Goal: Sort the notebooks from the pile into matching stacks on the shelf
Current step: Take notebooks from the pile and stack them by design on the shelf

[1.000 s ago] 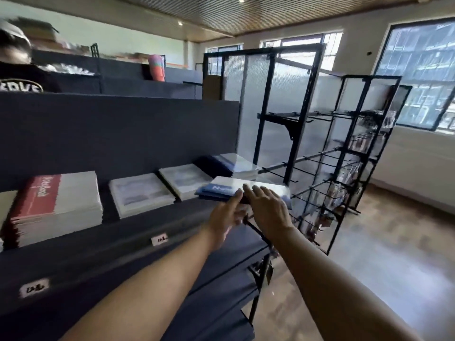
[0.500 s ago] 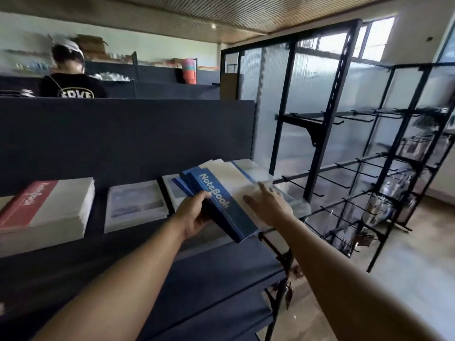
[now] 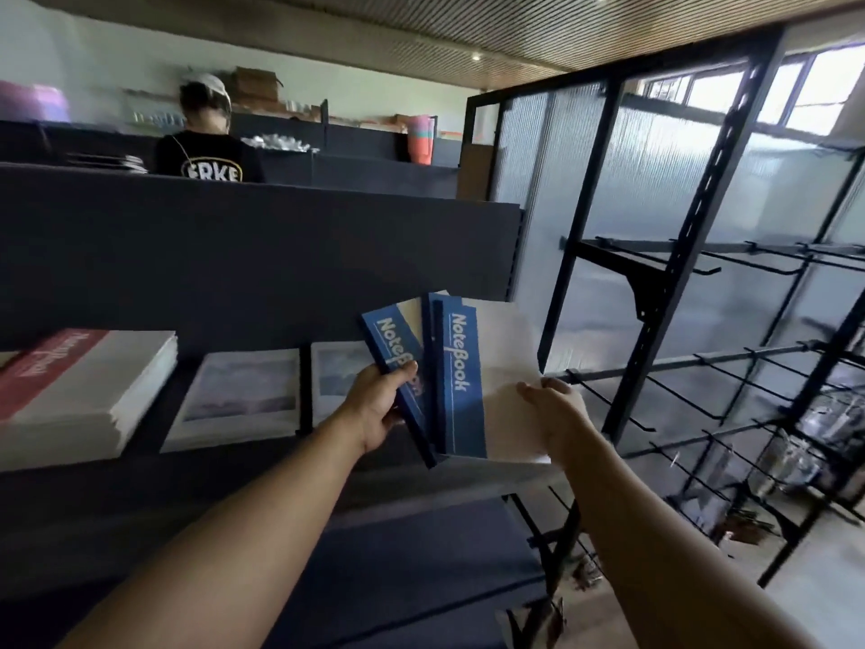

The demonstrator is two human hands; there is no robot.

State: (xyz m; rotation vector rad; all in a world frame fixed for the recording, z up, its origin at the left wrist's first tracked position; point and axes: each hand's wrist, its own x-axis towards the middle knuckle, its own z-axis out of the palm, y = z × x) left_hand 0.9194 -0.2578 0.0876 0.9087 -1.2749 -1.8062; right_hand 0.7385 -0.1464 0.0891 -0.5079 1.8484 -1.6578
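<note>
Notebooks (image 3: 456, 367) with blue spines, flat on the shelf (image 3: 243, 466) a second ago, are now lifted and fanned upright just above its right end; sorting into stacks looks about to begin. Left hand (image 3: 377, 407) pinches the leftmost book with thumb on its spine; right hand (image 3: 554, 409) grips the pale covers' right edge.

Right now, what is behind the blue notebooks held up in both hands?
Behind the blue notebooks stands the shelf's dark back panel, and a pale stack shows partly at their left edge. Whatever lies on the shelf directly behind them is covered.
</note>
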